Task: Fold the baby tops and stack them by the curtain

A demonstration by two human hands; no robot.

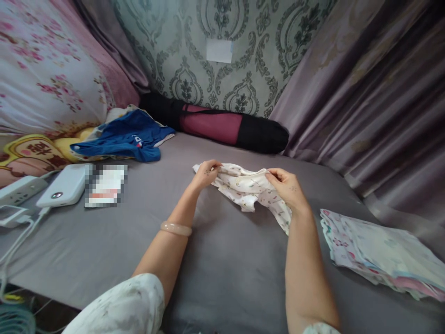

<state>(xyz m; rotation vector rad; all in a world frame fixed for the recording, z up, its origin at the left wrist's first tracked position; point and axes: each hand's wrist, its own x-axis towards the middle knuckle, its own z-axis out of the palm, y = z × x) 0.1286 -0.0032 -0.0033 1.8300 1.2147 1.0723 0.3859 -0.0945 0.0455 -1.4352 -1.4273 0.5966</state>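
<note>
A small white garment with a fine coloured print is stretched between my two hands, just over the grey sheet. Its kind is unclear, though one narrow part hangs down toward my right forearm. My left hand is closed on the garment's left end, with some fingertips hidden by the cloth. At the upper right edge, my right hand pinches the fabric between thumb and fingers. A pale bangle circles my left wrist.
A stack of folded cloths lies at right. Left are a blue garment, a white power bank, a power strip with cables, and a blurred flat item. A long black-and-maroon bag lies along the wall.
</note>
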